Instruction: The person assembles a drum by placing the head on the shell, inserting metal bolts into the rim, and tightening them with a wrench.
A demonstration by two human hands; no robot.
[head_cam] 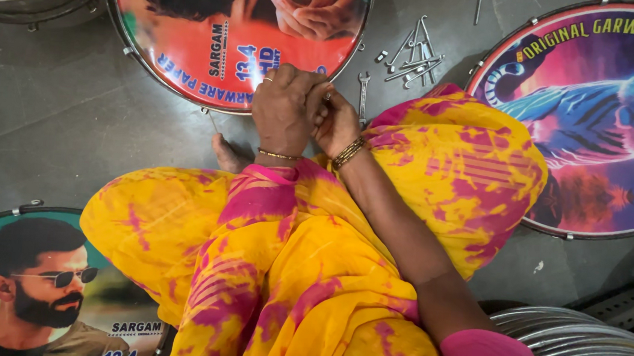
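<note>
Both hands working at near rim of red printed drum head [221, 50] on floor: left hand [283, 111] closed over rim, right hand [334, 123] pinching something small, unclear. Loose bolts [415, 58] and spanner [363, 91] lying beside, so fastening looks unfinished.

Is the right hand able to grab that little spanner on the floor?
Probably yes. The spanner lies on bare floor just beyond the right hand, with nothing between them, though that hand is pressed against the left hand.

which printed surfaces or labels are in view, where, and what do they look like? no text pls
Red printed drumhead: top centre, round, metal rim; left hand and right hand meet at its lower edge.
Purple-pink drumhead: right, round, blue tiger picture.
Green drumhead: bottom left, round, portrait print.
No screens or packages.
</note>
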